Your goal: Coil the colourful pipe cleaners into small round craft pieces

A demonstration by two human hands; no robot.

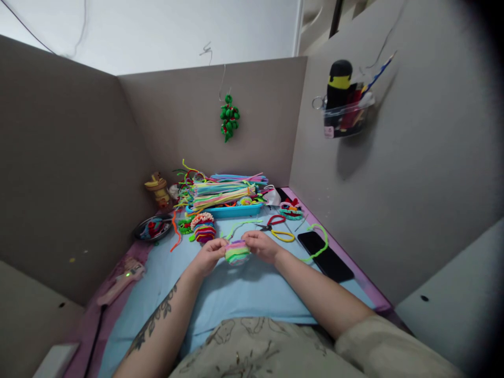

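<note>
Left hand (208, 256), right hand (263, 247) pinch striped piece (237, 254); phone (326, 258) near cloth (271, 296) edge.

The person wears a pale grey-green shirt (252, 354) printed with thin dark line drawings: loose, rounded outlines near the top edge of the cloth and sprig-like strokes lower down, with one tiny golden-brown mark (237, 358) near the middle. The right sleeve (378, 344) is short, wide and plainer than the front, ending around the elbow. A dark tattoo (157, 316) of a leafy stem with pointed leaves runs lengthwise along the outer side of the left forearm (177, 320). The left hand (210, 257) and right hand (263, 247) are bare.
</note>
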